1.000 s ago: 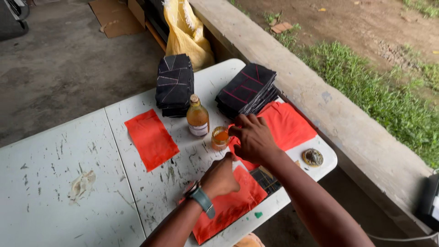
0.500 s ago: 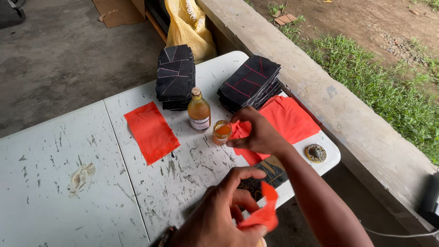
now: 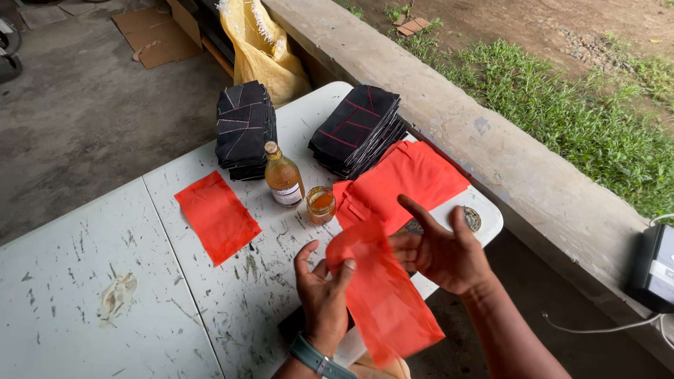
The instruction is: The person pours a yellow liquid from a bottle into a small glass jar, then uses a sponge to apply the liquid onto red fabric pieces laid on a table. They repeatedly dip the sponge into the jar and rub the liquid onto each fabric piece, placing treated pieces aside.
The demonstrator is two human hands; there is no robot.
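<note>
Red sheet [image 3: 382,295] held up above near edge of surface [image 3: 175,295], between both hands. Left hand [image 3: 324,298] closed on sheet's left edge, thumb and fingertips pinching top corner; watch on wrist. Right hand [image 3: 442,249] spread wide, fingers fanned, palm toward sheet, touching far side at most, no firm grip visible.

Handling note, as judgement: thin, limp, slightly see-through film; best pinched lightly at edge, kept off the open jar [image 3: 321,204], layers separated by rubbing, not pulling.

Materials: sheet rectangular, glossy orange-red, sags under own weight. Second red sheet [image 3: 216,216] flat on surface, well left of hands. Pile of red sheets [image 3: 414,179] just beyond right hand. Glass bottle [image 3: 283,179] with amber liquid, upright, just beside small jar of amber contents. Two stacks of dark folded cloth [image 3: 244,130] [image 3: 359,130] with stitched lines behind. Surface white, scuffed, flaking paint.
</note>
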